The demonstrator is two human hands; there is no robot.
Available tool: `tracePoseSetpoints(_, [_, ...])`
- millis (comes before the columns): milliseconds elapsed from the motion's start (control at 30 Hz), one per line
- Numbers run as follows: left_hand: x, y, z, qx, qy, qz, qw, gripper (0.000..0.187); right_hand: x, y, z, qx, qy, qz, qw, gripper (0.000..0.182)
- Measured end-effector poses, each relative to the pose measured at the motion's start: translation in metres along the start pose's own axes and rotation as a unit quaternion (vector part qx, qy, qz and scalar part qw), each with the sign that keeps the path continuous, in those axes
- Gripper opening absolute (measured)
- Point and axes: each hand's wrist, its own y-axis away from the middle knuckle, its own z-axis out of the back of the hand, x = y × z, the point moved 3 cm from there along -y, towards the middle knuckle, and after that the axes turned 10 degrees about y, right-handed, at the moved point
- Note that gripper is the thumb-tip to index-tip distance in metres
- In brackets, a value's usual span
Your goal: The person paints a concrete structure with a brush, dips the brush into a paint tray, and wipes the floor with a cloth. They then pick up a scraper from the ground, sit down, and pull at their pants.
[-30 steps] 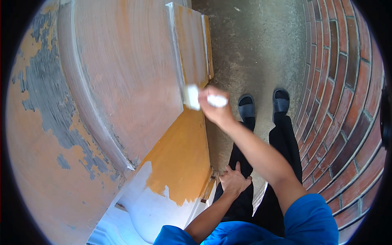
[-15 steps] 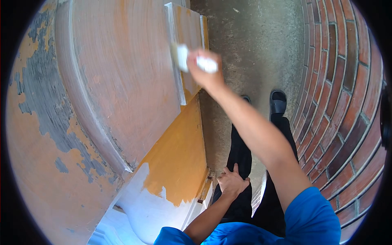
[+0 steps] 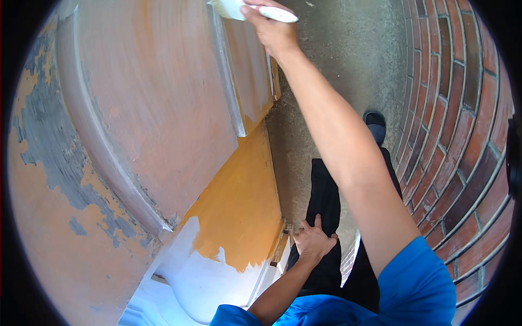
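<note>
My right hand is closed around the white handle of a paintbrush, reaching far out at the top of the view. The brush's pale bristles touch or almost touch the upper end of a white-painted raised edge on the wall. Below it, my left hand rests on my black-trousered leg with its fingers spread, holding nothing. The wall's plaster surface carries thin, streaky white paint over a pinkish-orange ground. Lower down are a bare ochre patch and a solid white painted part.
Grey patches of worn paint show on the left of the wall, beside a curved raised moulding. A red brick wall rises on the right. Between them runs a concrete floor, where my dark shoe stands.
My right hand has moved the paintbrush up and slightly left along the raised edge. My left hand stays on the leg, and the view has shifted slightly.
</note>
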Motion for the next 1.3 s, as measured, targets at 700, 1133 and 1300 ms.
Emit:
tracePoseSetpoints(700, [0.003,-0.009,-0.023,-0.027,-0.028,-0.021,0.999,0.071,-0.032,0.271,0.072,0.039,-0.234,-0.192,0.952,0.022])
tracePoseSetpoints(1133, [-0.003,0.001,-0.011,-0.012,-0.022,0.001,1.000,0.086,0.005,0.158,0.010,0.133,-0.051,0.007,0.990,0.023])
tracePoseSetpoints(1300, [0.003,-0.002,-0.014,-0.012,-0.022,-0.009,1.000,0.083,0.021,0.304,0.068,0.256,-0.078,-0.152,0.952,0.016])
